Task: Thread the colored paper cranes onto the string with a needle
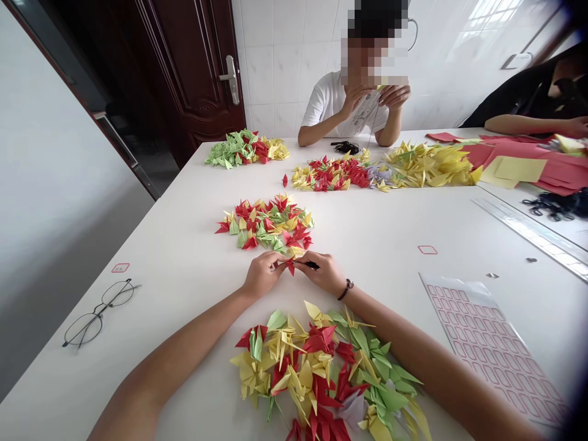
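Observation:
Between the fingertips of my left hand (264,275) and my right hand (321,271) is a small red paper crane (291,266). Both hands are closed, thumbs and fingers pinched around it. A small black thing (312,264) shows in the fingers of my right hand; its kind I cannot make out. Just beyond my hands lies a loose pile of red, yellow and green paper cranes (266,222). Nearer to me, between my forearms, a bigger heap of folded paper cranes (316,367) is spread out, with a few pale purple pieces among them.
Eyeglasses (98,315) lie at left near a small label (120,267). At right are a label sheet (491,349) and a clear ruler (537,236). Across the white table (184,245), a person (353,107) handles thread beside more crane piles (331,173); another person's sleeve (519,92) shows at right.

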`<state>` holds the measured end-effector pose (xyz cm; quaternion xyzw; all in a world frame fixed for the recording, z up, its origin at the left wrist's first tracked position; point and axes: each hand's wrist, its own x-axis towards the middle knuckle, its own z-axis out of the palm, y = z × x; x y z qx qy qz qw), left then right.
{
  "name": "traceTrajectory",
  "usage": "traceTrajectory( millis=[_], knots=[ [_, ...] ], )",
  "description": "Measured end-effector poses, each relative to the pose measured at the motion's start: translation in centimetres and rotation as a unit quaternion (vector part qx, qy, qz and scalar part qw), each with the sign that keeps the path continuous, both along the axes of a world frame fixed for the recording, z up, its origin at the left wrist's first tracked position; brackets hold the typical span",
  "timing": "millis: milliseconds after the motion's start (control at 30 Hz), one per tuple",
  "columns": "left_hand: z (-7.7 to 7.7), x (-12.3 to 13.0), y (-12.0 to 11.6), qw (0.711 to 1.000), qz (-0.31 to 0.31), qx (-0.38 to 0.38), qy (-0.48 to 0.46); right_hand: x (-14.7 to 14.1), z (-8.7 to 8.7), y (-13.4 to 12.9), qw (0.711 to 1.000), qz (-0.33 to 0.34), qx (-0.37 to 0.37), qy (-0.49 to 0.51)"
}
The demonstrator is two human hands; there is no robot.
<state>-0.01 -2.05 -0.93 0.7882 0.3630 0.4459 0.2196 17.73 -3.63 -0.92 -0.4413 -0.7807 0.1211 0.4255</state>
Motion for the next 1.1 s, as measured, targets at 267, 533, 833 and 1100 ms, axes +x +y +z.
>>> traceTrajectory(
  millis=[267, 533, 833, 1100],
  knots=[
    [0.1, 0.0, 0.0, 1.000, 0.003, -0.009, -0.004, 0.0, -0.1, 0.0, 1.000, 0.003, 0.007, 0.008],
    [0.4, 0.1, 0.0, 0.999, 0.021, -0.044, -0.003, 0.0, 0.0, 0.0, 1.000, 0.008, -0.013, 0.025],
    [1.1, 0.1, -0.2, 0.991, 0.074, -0.109, -0.001, 0.1, 0.1, 0.0, 0.997, 0.009, -0.042, 0.063],
    [1.0, 0.0, 0.1, 0.986, 0.099, -0.137, -0.012, 0.1, 0.5, 0.0, 0.994, 0.005, -0.058, 0.094]
  ],
)
